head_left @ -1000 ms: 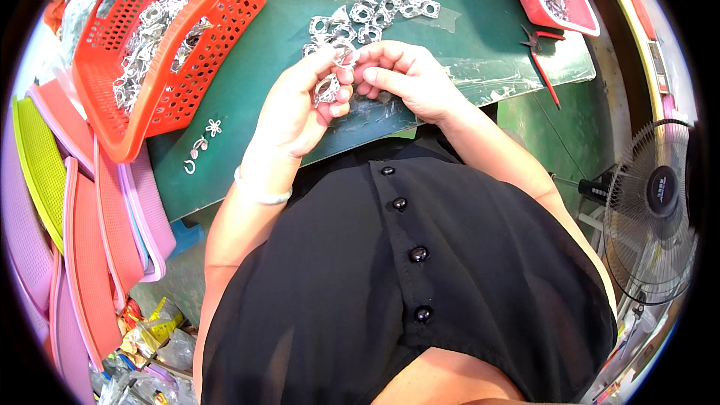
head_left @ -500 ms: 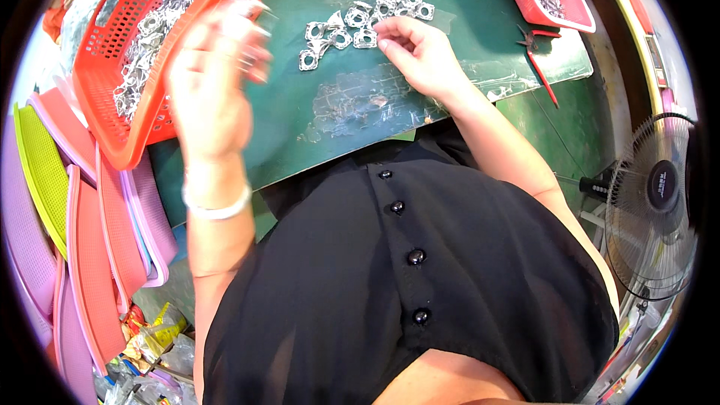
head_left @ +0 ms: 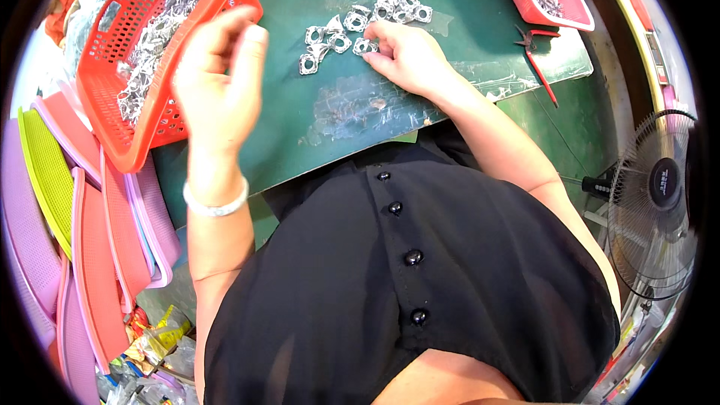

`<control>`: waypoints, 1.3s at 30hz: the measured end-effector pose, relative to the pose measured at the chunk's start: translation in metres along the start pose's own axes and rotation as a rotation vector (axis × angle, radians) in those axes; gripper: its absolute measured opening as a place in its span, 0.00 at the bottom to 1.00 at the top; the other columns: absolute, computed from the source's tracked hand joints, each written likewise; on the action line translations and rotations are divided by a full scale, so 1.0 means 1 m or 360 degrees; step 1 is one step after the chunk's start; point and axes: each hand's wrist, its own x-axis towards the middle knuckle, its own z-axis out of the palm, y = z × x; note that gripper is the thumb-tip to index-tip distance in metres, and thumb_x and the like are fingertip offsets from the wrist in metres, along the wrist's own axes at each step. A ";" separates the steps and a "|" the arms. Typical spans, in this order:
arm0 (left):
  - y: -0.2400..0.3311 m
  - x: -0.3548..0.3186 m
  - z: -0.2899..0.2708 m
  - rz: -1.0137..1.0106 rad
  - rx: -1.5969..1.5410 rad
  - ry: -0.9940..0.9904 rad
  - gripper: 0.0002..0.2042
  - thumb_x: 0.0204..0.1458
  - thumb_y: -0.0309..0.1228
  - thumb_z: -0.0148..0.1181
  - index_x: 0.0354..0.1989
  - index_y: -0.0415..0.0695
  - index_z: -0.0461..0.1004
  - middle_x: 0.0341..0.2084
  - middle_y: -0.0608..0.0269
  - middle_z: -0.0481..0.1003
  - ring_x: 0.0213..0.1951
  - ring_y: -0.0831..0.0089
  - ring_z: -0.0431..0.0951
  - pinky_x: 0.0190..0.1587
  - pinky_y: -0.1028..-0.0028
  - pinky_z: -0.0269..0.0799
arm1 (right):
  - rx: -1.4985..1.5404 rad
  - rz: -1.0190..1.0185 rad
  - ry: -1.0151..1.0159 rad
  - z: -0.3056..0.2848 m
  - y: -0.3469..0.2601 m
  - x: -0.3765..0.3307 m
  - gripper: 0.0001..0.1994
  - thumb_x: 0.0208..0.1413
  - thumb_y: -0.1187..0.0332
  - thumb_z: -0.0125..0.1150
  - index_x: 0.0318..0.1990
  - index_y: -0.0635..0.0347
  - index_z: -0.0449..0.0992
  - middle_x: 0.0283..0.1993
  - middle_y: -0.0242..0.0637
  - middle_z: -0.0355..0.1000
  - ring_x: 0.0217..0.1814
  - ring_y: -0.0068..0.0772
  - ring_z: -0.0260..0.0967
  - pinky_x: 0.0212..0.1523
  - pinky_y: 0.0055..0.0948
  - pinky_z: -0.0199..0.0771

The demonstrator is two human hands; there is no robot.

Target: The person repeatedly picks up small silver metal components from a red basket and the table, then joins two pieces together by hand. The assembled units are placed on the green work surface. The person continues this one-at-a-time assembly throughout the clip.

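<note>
My left hand (head_left: 221, 82) is beside the right rim of a red plastic basket (head_left: 142, 146). Its thumb stands apart from the bent fingers, and nothing shows between them. Many small silver metal parts (head_left: 154, 41) are heaped inside that basket. On the green table, my right hand (head_left: 411, 56) has thumb and fingers around one small square metal part with a round hole (head_left: 364, 46). Several like parts (head_left: 316, 49) lie in a loose cluster to its left, and others (head_left: 394, 4) lie just beyond it.
A pink-red basket (head_left: 574, 19) of metal pieces stands at the far right. Red-handled pliers (head_left: 538, 67) lie at the table's right edge. A fan (head_left: 652, 195) is at the right. Stacked coloured plastic baskets (head_left: 97, 255) are at the left, above bagged items (head_left: 161, 345).
My left hand has slowed from a blur beside the basket, its fingers now bent. My right fingers have closed on the metal part and shifted it slightly nearer to me.
</note>
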 end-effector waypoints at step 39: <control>-0.008 -0.059 0.054 -0.1091 -0.1408 -0.0557 0.18 0.48 0.20 0.58 0.49 0.34 0.65 0.38 0.62 0.72 0.40 0.78 0.72 0.45 0.78 0.69 | 0.0546 -0.0780 0.0236 -0.007 -0.033 -0.028 0.26 0.40 0.80 0.57 0.52 0.58 0.65 0.44 0.41 0.68 0.42 0.41 0.68 0.43 0.33 0.70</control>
